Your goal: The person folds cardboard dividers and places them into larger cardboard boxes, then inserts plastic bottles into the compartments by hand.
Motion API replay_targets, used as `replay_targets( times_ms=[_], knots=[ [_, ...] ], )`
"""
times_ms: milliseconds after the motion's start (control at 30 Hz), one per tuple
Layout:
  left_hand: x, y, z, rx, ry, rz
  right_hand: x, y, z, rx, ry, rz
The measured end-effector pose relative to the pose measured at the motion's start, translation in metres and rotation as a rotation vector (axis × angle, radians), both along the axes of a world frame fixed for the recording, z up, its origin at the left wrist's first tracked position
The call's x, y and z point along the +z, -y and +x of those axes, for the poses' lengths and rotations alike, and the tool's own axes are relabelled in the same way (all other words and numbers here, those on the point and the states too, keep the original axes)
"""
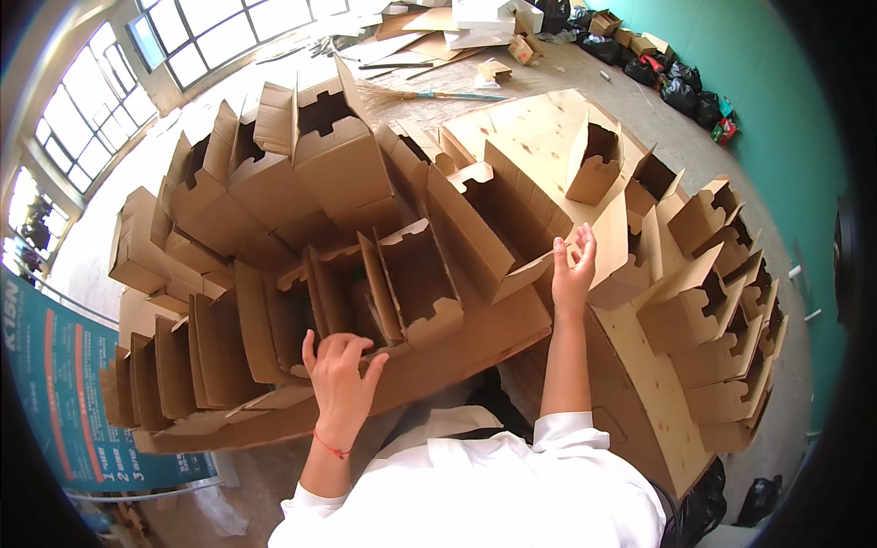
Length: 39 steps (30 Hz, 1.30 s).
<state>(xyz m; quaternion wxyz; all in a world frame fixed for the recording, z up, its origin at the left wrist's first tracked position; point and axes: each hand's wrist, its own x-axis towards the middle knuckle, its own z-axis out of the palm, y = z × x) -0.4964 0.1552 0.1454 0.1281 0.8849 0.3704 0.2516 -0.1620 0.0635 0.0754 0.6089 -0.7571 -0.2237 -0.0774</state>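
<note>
Centre: open cartons (pixel 433 321) are packed together, presumably for mutual support. Left hand (pixel 340 365): fingers are half-curled at their near edge, hold unclear. Right hand (pixel 575 269): fingers are parted, seemingly empty.

A teal banner (pixel 68 388) at the left carries large pale lettering (pixel 11 320) by its edge, columns of fine print along two orange-red strips (pixel 87 402), and white numerals (pixel 123 477) heading short lines near its lower side.
</note>
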Motion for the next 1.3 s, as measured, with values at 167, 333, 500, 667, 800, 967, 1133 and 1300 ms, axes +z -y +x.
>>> replay_targets(
  times_ms=[167,333,500,667,800,967,1133,1300],
  knots=[
    [0.011,0.019,0.080,-0.176,0.277,-0.180,-0.006,0.002,0.023,0.214,-0.223,0.073],
    [-0.027,0.029,0.166,-0.236,0.341,-0.460,0.014,0.011,0.037,0.460,-0.216,-0.056],
    [-0.050,0.028,0.230,-0.058,0.486,-0.539,0.013,0.025,0.061,0.602,-0.259,-0.195],
    [-0.090,0.020,0.240,0.144,0.709,-0.729,-0.005,0.026,0.079,0.681,-0.252,-0.300],
    [-0.103,0.022,0.224,0.322,0.835,-0.880,-0.006,0.029,0.083,0.662,-0.262,-0.269],
    [-0.095,0.028,0.227,0.316,0.988,-0.997,-0.009,0.031,0.091,0.726,-0.228,-0.308],
    [-0.113,0.031,0.230,0.224,0.716,-0.909,-0.006,0.024,0.088,0.680,-0.143,-0.390],
    [-0.082,0.031,0.250,0.111,0.715,-0.932,-0.020,0.014,0.102,0.413,-0.050,-0.375]
  ],
)
